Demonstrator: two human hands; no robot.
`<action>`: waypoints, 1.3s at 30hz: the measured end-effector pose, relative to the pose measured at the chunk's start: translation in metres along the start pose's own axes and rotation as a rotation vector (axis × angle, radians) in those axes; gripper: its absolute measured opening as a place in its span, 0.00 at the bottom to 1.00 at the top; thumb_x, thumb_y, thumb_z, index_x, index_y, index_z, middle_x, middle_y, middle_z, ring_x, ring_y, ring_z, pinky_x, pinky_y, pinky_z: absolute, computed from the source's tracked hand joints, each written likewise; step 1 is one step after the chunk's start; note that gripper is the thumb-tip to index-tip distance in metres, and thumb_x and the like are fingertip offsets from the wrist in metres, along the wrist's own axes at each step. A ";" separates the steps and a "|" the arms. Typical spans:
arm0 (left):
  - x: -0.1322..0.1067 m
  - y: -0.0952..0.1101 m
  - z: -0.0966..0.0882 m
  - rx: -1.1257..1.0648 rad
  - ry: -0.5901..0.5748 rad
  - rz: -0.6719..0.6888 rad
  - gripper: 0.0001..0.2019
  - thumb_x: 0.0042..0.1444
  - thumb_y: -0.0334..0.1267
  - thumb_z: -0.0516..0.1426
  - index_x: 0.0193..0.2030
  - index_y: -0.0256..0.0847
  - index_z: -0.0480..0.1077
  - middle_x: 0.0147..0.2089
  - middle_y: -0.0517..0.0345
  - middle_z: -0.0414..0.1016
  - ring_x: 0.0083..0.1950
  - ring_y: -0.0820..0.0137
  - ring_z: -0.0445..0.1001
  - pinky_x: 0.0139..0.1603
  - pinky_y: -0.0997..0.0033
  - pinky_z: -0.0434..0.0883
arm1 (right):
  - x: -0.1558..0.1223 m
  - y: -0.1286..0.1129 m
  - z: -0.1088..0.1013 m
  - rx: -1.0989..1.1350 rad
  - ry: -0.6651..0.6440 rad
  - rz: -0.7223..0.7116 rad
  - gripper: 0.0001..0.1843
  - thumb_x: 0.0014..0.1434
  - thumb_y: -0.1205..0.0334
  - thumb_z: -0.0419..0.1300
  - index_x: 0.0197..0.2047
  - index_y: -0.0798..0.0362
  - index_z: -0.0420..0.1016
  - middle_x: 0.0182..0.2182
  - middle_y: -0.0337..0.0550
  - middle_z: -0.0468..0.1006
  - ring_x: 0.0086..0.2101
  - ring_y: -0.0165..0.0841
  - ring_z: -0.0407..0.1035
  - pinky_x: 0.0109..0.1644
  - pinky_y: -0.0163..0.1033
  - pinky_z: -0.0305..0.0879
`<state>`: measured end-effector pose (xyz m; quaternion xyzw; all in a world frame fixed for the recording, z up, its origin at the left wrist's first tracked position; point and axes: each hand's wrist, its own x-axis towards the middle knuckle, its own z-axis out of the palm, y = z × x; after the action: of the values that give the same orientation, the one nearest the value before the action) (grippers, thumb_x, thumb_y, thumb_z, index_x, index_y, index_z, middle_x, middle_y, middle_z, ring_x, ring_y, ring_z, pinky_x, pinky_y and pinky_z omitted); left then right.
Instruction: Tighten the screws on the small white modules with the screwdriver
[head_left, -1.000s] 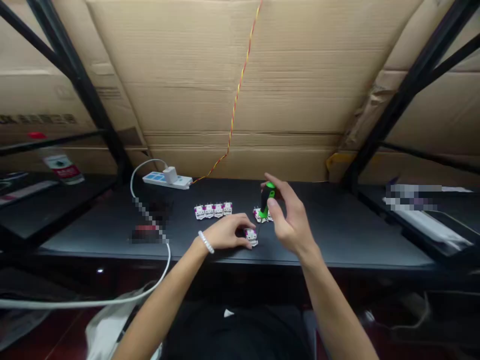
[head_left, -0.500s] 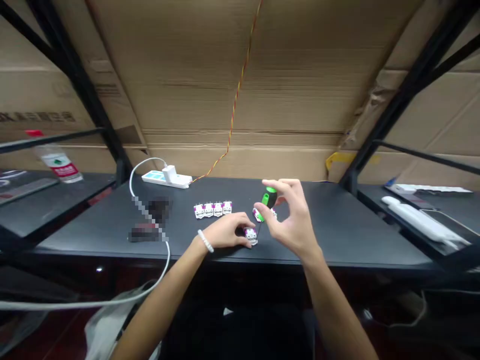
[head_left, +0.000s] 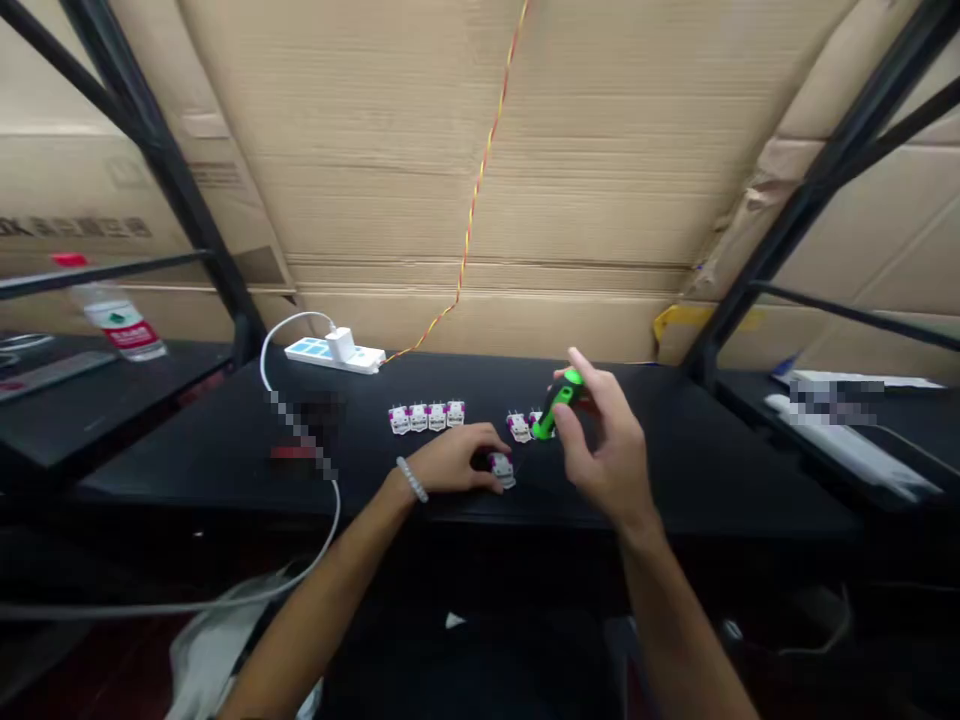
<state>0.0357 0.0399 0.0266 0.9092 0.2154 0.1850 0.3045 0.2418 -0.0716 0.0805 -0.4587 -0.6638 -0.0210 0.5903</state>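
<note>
My left hand (head_left: 454,462) rests on the black tabletop (head_left: 697,460), fingers closed round a small white and purple part (head_left: 502,468). My right hand (head_left: 604,445) holds a green and black screwdriver (head_left: 559,402) tilted, its tip pointing down to the left toward the part. Two more small parts (head_left: 520,426) lie just behind, beside the screwdriver's lower end. A row of several like parts (head_left: 427,416) sits further left. A beaded bracelet is on my left wrist.
A white power strip (head_left: 334,355) with a plugged charger and a white cable lies at the back left. A red-yellow twisted wire runs up the cardboard wall. A bottle (head_left: 116,320) stands on the left shelf. Black frame posts flank the table.
My right hand has swung to the right and tilted the screwdriver, its handle now further right. My left hand has stayed on the small part.
</note>
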 end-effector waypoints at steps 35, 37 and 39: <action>-0.001 -0.001 0.000 0.024 0.001 0.021 0.23 0.54 0.41 0.77 0.54 0.40 0.80 0.49 0.53 0.80 0.49 0.62 0.79 0.53 0.64 0.75 | -0.001 0.017 -0.002 0.020 0.054 0.016 0.32 0.72 0.56 0.62 0.76 0.42 0.66 0.51 0.50 0.78 0.47 0.42 0.78 0.55 0.55 0.81; -0.002 -0.001 -0.001 0.031 -0.007 0.025 0.22 0.55 0.41 0.76 0.54 0.40 0.80 0.50 0.52 0.79 0.49 0.62 0.79 0.54 0.63 0.75 | 0.000 0.018 -0.003 0.020 0.060 0.013 0.32 0.72 0.56 0.62 0.76 0.42 0.66 0.52 0.50 0.78 0.47 0.43 0.78 0.54 0.55 0.82; -0.003 0.000 -0.002 0.050 -0.013 0.034 0.23 0.56 0.40 0.75 0.57 0.41 0.79 0.54 0.50 0.78 0.51 0.60 0.79 0.57 0.60 0.76 | 0.000 0.019 -0.004 0.023 0.068 0.006 0.32 0.71 0.55 0.63 0.76 0.43 0.66 0.53 0.51 0.78 0.48 0.43 0.79 0.54 0.54 0.83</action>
<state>0.0321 0.0396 0.0276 0.9212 0.2026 0.1787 0.2802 0.2573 -0.0632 0.0721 -0.4530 -0.6421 -0.0273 0.6178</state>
